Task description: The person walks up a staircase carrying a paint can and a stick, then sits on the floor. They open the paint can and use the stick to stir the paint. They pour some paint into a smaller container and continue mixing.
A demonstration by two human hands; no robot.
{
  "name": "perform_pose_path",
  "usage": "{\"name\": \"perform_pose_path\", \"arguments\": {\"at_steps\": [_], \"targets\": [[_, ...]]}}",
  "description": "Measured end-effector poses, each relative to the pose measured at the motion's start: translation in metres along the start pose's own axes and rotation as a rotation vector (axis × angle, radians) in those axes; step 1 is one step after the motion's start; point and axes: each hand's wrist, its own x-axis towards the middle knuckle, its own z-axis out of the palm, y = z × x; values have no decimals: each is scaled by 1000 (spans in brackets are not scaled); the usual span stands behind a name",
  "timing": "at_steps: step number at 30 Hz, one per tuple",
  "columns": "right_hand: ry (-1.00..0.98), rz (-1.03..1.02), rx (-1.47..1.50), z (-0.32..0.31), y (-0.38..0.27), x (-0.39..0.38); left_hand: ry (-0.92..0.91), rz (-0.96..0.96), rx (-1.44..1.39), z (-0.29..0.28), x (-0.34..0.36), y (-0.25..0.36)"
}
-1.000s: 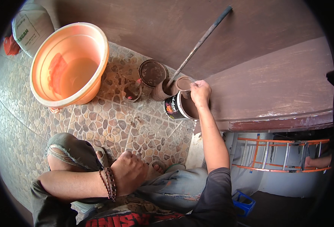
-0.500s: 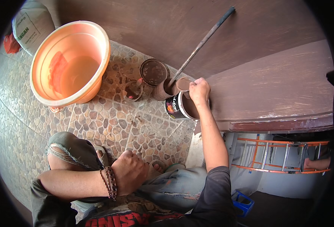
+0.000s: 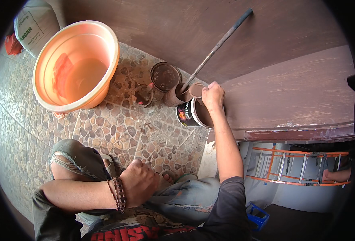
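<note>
Cup [image 3: 196, 91] at the black pail's [image 3: 186, 114] mouth, right hand's [image 3: 213, 97] fingers gripping its rim. Brown pot [image 3: 170, 98] just beside, slanted stick [image 3: 221, 43] in it. Left hand [image 3: 139, 182] nearer the body, fingers curled; cannot tell whether on anything. Orange tub [image 3: 99, 95] farther left.

The pebbled floor [image 3: 105, 130] carries tub [image 3: 45, 72] and bucket [image 3: 184, 114].

Smooth plastic basin [image 3: 99, 95], smooth-sided bucket [image 3: 185, 114], stone-patterned floor [image 3: 105, 125], matt streaky wall [image 3: 298, 90], denim trousers [image 3: 185, 197]
</note>
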Motion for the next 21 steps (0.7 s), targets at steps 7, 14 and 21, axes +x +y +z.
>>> {"name": "perform_pose_path", "arguments": {"at_steps": [7,14,21], "targets": [[-20,-23,-70,0,0,-1,-9,1,2,-1,0,-1],[-40,-39,-135,-3,-6,-3,-43,8,4,-2,1,-2],[-101,-75,-141,-7,-13,-1,3,14,6,0,0,-2]]}}
